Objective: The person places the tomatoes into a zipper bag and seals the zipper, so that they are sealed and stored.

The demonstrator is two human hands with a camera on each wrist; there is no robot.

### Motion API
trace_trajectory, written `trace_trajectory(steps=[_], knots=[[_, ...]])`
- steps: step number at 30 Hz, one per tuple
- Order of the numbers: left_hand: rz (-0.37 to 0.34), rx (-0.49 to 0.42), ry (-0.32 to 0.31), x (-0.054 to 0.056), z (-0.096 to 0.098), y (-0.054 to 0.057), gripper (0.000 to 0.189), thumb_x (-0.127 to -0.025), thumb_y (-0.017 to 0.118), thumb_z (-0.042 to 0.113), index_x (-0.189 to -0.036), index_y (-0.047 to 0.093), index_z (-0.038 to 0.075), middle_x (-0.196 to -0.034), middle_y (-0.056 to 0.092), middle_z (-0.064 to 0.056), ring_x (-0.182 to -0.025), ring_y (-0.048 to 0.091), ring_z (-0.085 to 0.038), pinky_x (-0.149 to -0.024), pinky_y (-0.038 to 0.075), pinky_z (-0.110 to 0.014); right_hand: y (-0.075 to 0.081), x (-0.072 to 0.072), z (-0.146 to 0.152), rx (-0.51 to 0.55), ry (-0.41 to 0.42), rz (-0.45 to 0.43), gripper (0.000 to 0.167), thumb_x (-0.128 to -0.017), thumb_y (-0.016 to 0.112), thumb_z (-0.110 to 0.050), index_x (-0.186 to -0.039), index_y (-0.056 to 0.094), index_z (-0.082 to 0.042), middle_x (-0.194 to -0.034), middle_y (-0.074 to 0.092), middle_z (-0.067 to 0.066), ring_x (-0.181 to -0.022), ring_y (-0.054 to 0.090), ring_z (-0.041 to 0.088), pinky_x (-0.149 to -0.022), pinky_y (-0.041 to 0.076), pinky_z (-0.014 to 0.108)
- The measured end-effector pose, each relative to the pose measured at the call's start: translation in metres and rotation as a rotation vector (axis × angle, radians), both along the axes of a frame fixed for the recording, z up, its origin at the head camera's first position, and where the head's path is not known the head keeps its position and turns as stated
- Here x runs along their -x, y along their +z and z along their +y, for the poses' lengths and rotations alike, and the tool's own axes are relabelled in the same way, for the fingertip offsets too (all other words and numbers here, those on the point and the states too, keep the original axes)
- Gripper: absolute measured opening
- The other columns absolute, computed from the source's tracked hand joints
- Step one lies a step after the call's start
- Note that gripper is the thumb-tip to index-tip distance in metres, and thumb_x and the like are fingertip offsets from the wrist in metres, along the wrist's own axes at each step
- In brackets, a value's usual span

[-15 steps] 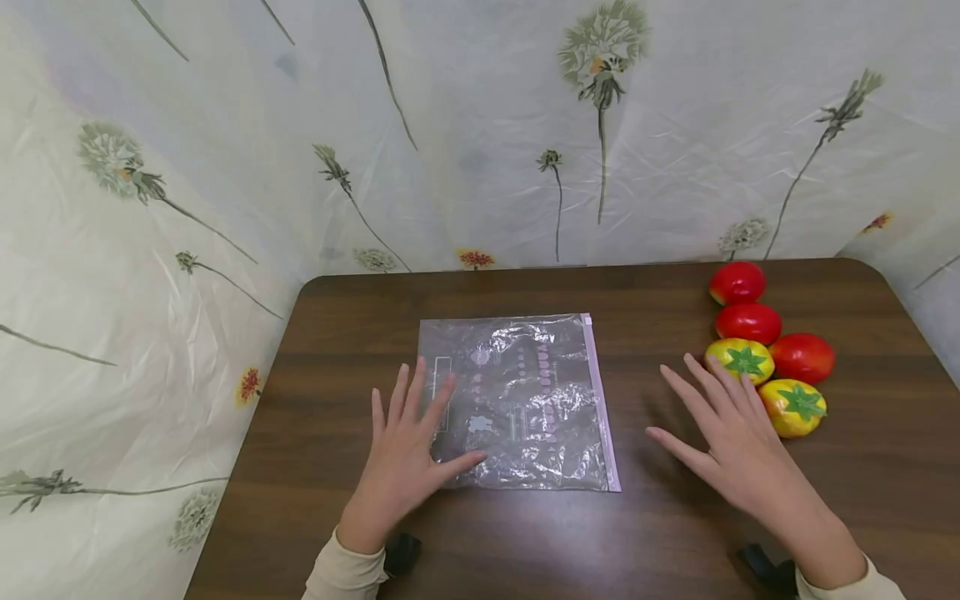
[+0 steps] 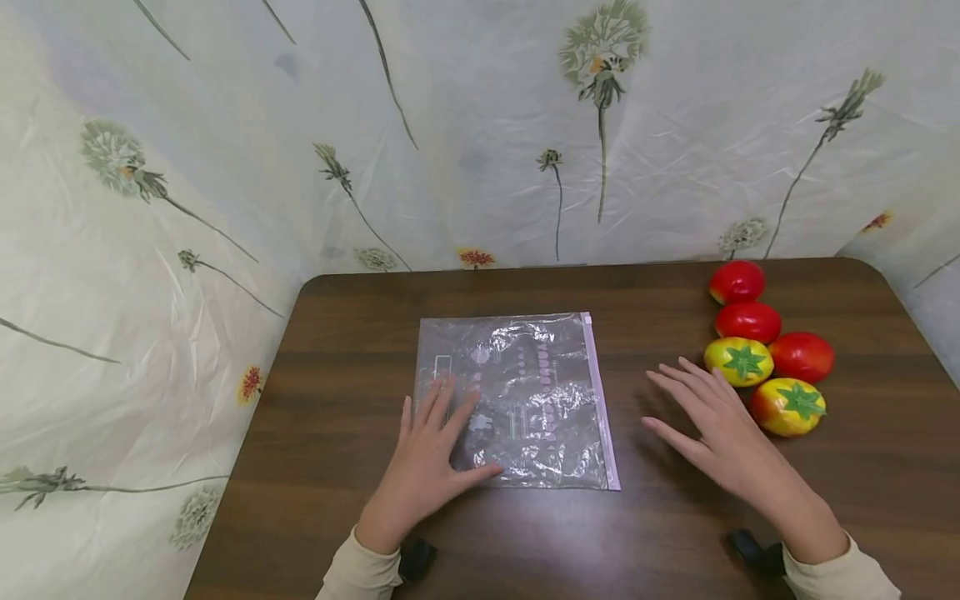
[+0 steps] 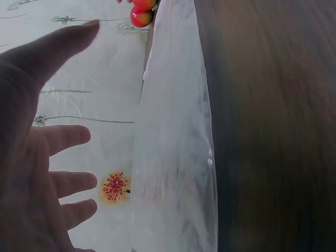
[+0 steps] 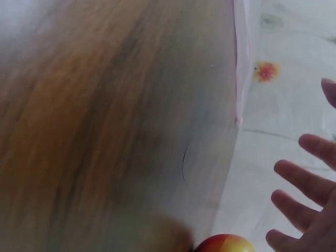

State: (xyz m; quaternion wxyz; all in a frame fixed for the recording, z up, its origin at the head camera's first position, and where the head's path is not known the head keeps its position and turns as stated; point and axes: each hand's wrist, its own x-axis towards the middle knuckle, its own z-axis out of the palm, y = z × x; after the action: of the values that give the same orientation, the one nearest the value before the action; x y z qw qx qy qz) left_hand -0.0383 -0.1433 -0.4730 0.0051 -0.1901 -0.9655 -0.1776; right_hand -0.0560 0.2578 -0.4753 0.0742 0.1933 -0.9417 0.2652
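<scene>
A clear zip bag (image 2: pixel 517 400) with a pinkish slider strip on its right side lies flat on the brown table. My left hand (image 2: pixel 427 467), fingers spread, hovers over the bag's lower left part; in the left wrist view a gap shows between the hand (image 3: pixel 37 173) and the bag (image 3: pixel 173 136). To the right of the bag, my right hand (image 2: pixel 720 442) is held above the table with its fingers extended and holds nothing. Just beyond its fingertips sit a yellow toy fruit (image 2: pixel 738 362) with a green star-shaped top and a red-yellow one (image 2: pixel 787 407).
Several red fruits, among them one at the back (image 2: pixel 737 282), one in the middle (image 2: pixel 747 322) and one at the right (image 2: pixel 802 357), cluster at the table's right. A flower-patterned sheet (image 2: pixel 480 133) hangs behind and left of the table (image 2: pixel 345 333).
My left hand has shifted right and slightly toward the near edge, over the bag. The right hand has drawn a little left, away from the fruits. Bag and fruits lie as before.
</scene>
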Motion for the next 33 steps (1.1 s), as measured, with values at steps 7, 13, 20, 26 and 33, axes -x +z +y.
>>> trace_trajectory(steps=[7,13,20,26,33], knots=[[-0.008,-0.050,-0.031,0.005,0.007,-0.005,0.093,-0.082,0.073,0.068,-0.157,0.045,0.021,-0.168,0.032,-0.014,-0.157,0.027,-0.042,-0.120,0.019,-0.075,-0.004,0.010,-0.003,0.017,0.020,-0.062,0.065,-0.088,0.081,-0.030,-0.146,0.057,-0.012,-0.147,0.058,0.017,-0.145,0.040,0.048,-0.128,0.015,0.064],[-0.050,-0.104,-0.040,0.010,0.014,-0.009,0.095,-0.082,0.075,0.067,-0.158,0.044,0.020,-0.169,0.031,-0.011,-0.157,0.026,-0.038,-0.122,0.020,-0.072,-0.005,0.019,-0.004,0.054,0.018,-0.126,0.064,-0.088,0.080,-0.030,-0.145,0.058,-0.013,-0.148,0.058,0.017,-0.147,0.039,0.046,-0.117,0.029,0.071],[-0.123,-0.106,-0.059,0.014,0.021,-0.020,0.100,-0.079,0.075,0.070,-0.159,0.041,0.023,-0.173,0.023,-0.010,-0.161,0.016,-0.034,-0.127,0.014,-0.065,-0.006,0.026,-0.006,0.076,0.032,-0.193,0.062,-0.092,0.077,-0.033,-0.147,0.055,-0.012,-0.149,0.055,0.018,-0.147,0.037,0.047,-0.110,0.035,0.074],[-0.171,-0.107,-0.050,0.014,0.023,-0.027,0.100,-0.078,0.075,0.072,-0.160,0.039,0.027,-0.174,0.017,-0.008,-0.163,0.008,-0.030,-0.129,0.007,-0.063,-0.009,0.030,-0.008,0.079,0.030,-0.239,0.062,-0.093,0.076,-0.035,-0.147,0.054,-0.012,-0.150,0.054,0.019,-0.147,0.036,0.048,-0.112,0.033,0.073],[-0.201,-0.093,-0.051,0.015,0.022,-0.033,0.099,-0.081,0.072,0.072,-0.162,0.034,0.029,-0.176,0.009,-0.008,-0.163,0.001,-0.032,-0.127,0.006,-0.067,-0.008,0.033,-0.009,0.064,0.028,-0.278,0.064,-0.095,0.073,-0.039,-0.149,0.052,-0.013,-0.154,0.050,0.019,-0.149,0.034,0.048,-0.114,0.031,0.073]])
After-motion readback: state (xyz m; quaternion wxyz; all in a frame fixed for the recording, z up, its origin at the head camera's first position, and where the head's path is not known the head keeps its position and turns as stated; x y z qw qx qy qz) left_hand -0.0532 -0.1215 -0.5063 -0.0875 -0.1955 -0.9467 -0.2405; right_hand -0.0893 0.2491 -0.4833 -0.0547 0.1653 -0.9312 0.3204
